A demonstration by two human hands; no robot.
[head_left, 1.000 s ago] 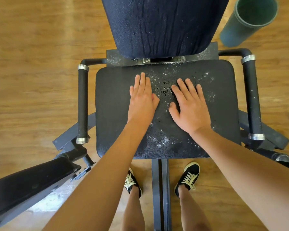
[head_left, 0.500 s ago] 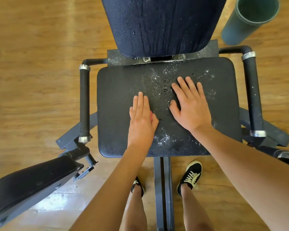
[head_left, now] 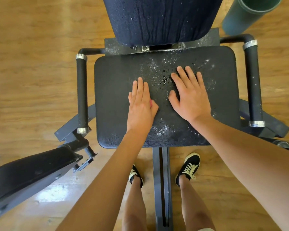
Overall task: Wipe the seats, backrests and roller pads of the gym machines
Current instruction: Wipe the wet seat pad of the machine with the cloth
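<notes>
The black padded seat of a gym machine lies below me, wet with droplets and white flecks across its middle and right part. My left hand lies flat on the seat's centre with straight fingers, and a small pink thing peeks out from under its palm beside the thumb. My right hand rests flat with spread fingers on the wet patch, just to the right. The dark backrest rises behind the seat, streaked with running drops.
Two black handle bars with metal collars flank the seat, one on the left and one on the right. A black pad on an arm juts in at lower left. A green cylinder stands at upper right. My shoes stand either side of the frame rail.
My left hand slid back along the seat toward me, then a little forward again. My right hand has stayed on the wet patch.
</notes>
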